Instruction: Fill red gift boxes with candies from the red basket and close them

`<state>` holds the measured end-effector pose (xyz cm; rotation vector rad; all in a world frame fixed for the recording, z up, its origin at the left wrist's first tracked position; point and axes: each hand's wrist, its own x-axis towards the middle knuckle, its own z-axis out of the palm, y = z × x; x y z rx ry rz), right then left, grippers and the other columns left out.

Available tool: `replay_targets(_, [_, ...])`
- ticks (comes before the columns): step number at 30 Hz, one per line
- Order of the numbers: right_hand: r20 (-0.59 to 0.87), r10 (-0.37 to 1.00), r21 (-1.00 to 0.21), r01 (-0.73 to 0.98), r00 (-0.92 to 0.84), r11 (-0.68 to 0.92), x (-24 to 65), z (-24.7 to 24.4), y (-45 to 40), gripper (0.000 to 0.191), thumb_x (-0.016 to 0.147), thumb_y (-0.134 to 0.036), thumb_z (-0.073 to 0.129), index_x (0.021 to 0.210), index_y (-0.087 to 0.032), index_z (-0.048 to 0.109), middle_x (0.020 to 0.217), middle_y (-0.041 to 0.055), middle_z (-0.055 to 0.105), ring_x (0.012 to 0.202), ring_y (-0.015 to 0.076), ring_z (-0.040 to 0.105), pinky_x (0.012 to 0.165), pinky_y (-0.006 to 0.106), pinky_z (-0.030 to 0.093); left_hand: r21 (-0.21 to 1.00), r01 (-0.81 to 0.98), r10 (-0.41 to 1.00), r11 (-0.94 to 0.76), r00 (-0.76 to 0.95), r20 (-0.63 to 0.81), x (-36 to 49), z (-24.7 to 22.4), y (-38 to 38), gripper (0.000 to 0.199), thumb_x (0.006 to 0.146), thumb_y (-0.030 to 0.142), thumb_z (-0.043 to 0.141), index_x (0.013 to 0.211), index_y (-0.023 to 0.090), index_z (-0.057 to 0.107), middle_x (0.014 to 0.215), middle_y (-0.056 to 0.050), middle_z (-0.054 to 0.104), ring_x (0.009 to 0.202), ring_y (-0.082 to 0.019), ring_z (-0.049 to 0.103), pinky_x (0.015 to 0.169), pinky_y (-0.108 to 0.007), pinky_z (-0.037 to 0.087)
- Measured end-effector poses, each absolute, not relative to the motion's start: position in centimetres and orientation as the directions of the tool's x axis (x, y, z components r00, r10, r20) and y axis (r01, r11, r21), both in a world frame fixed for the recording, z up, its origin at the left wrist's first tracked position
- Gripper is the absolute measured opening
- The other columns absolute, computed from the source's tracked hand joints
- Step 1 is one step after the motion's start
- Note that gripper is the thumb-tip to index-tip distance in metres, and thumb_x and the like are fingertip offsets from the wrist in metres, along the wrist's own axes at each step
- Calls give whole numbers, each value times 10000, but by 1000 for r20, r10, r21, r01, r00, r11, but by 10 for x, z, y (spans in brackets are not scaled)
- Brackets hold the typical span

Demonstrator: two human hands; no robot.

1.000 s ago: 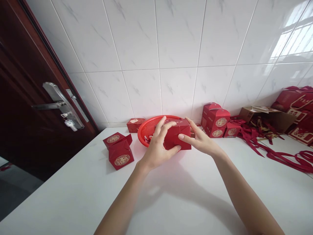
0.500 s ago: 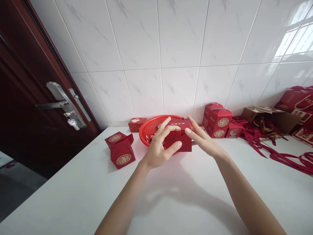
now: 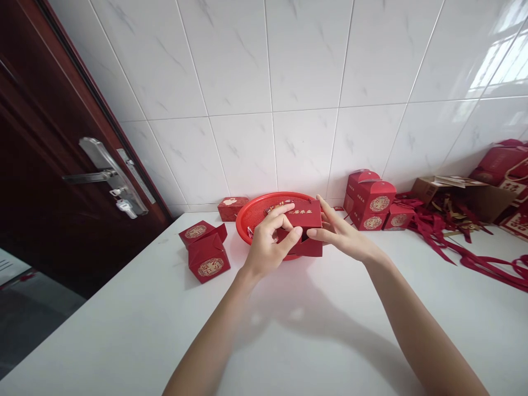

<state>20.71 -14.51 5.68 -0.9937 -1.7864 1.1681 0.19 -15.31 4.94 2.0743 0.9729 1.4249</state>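
You had both hands on a red, block-shaped cardboard box with gold lettering on its top panel (image 3: 308,218), holding it above the white tabletop (image 3: 289,335), just in front of a round, red plastic basket with perforated walls (image 3: 258,209). Your left hand (image 3: 270,239) gripped the box from the left, fingers bent over the top panel and thumb at its near edge. Your right hand (image 3: 343,234) grasped the right side, thumb at the near edge and fingers reaching around behind. A dark gap showed beneath the top panel, close to your thumbs.

Small, shiny-wrapped pieces (image 3: 279,208) lay in the basket. To its left, near your left hand, stood a red cardboard box with a round gold emblem (image 3: 209,262), with a similar red box with an angled flap (image 3: 198,231) just behind it. By the tiled white wall (image 3: 305,143), well to the right of the basket, were stacked red boxes with rounded tops (image 3: 371,201), a smaller red box (image 3: 399,216) and a tangle of dark red ribbons (image 3: 478,259).
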Motion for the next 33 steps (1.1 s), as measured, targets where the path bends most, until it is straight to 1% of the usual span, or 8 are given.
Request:
replay_targets(3, [163, 896, -959, 146, -412, 242, 205, 60, -147, 815, 879, -501, 668, 1567, -390, 246, 1369, 65, 599, 1153, 254, 618, 886, 423, 581, 647, 350, 729, -677, 202, 654, 3, 49, -154, 255, 900, 322, 621, 688, 209, 535, 1257, -104, 687, 1323, -310, 556, 749, -343, 558])
replay_targets(9, [145, 891, -981, 58, -430, 187, 199, 65, -149, 625, 897, -489, 640, 1466, -393, 399, 1353, 44, 611, 1135, 241, 637, 820, 385, 621, 515, 424, 640, -745, 237, 731, 1, 50, -154, 163, 950, 299, 570, 810, 225, 529, 1189, -75, 701, 1327, -270, 553, 947, -384, 536])
replay_targets(11, [139, 894, -983, 47, -426, 175, 199, 65, -149, 616, 895, -479, 643, 1456, -387, 407, 1352, 44, 610, 1145, 244, 635, 823, 392, 626, 512, 442, 645, -737, 232, 728, -1, 50, -153, 98, 950, 315, 570, 913, 232, 535, 1230, -77, 682, 1307, -255, 570, 967, -385, 535])
replay_targets(14, [117, 898, -987, 54, -423, 154, 197, 64, -150, 613, 887, -457, 655, 1445, -372, 417, 1341, 45, 615, 1132, 243, 641, 818, 392, 630, 511, 469, 661, -720, 240, 711, -4, 51, -152, 135, 943, 305, 568, 1052, 235, 531, 1232, -76, 676, 1281, -237, 587, 1006, -394, 524])
replay_targets(20, [114, 895, -987, 50, -432, 150, 192, 61, -150, 574, 873, -436, 680, 1393, -359, 450, 1281, 36, 644, 1110, 235, 649, 834, 387, 626, 475, 483, 659, -736, 346, 668, -11, 53, -150, 202, 937, 199, 497, 1135, 224, 531, 1276, -83, 659, 1312, -237, 566, 1065, -416, 494])
replay_targets(24, [117, 893, -986, 59, -434, 158, 190, 61, -150, 524, 880, -434, 664, 1362, -344, 479, 1294, 44, 638, 1161, 259, 631, 857, 411, 620, 473, 469, 655, -746, 385, 650, -12, 55, -150, 177, 966, 200, 470, 1128, 223, 538, 1305, -92, 650, 1333, -242, 552, 1091, -441, 475])
replay_targets(29, [116, 896, -984, 73, -429, 163, 190, 63, -151, 512, 891, -436, 653, 1364, -330, 488, 1328, 53, 625, 1186, 270, 621, 901, 433, 603, 525, 433, 675, -733, 366, 641, -14, 57, -149, 83, 968, 258, 537, 1035, 230, 578, 1255, -77, 680, 1340, -250, 550, 1096, -442, 476])
replay_targets(33, [86, 901, -987, 88, -425, 135, 191, 63, -150, 545, 889, -473, 652, 1387, -329, 486, 1304, 61, 641, 1176, 281, 627, 866, 427, 611, 525, 427, 674, -737, 398, 623, -18, 56, -146, 151, 946, 281, 577, 1079, 221, 615, 1354, -98, 641, 1344, -264, 547, 1102, -455, 476])
